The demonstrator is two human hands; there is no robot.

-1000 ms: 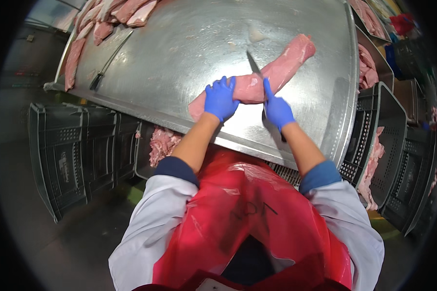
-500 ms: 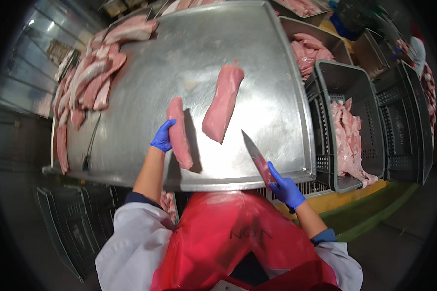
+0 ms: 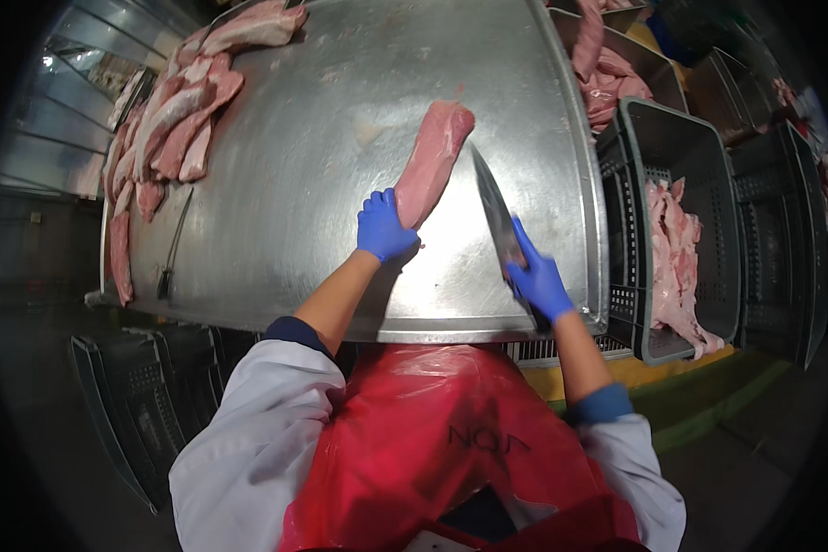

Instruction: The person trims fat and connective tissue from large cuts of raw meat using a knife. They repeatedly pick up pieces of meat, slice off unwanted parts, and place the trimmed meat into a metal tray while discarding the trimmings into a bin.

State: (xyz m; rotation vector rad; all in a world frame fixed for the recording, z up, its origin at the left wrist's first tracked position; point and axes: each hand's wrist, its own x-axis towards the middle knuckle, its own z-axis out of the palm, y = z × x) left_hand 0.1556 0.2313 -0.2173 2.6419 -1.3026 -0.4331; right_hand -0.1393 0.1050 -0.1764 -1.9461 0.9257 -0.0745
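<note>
A pink meat loin [image 3: 435, 152] lies slantwise on the steel table [image 3: 313, 138] before me. My left hand [image 3: 385, 225], in a blue glove, is closed round the loin's near end. In my right hand [image 3: 540, 281], also gloved in blue, is a long-bladed knife [image 3: 495, 202]. Its blade points away from me, the tip just right of the loin's far end and apart from it. The handle is mostly hidden by my fingers.
At the table's far left lies a heap of meat pieces [image 3: 179, 124], with a thin dark tool [image 3: 177, 239] beside it. To the right, a grey crate [image 3: 719, 248] holds pale trimmings [image 3: 676, 253]. Behind it, more meat [image 3: 616, 83] fills a metal bin. Dark crates [image 3: 133, 396] stand lower left.
The strip of meat my left hand held is gone from the table; that hand now grips the loin. A long piece now shows over the back right bin. The knife has moved forward.
</note>
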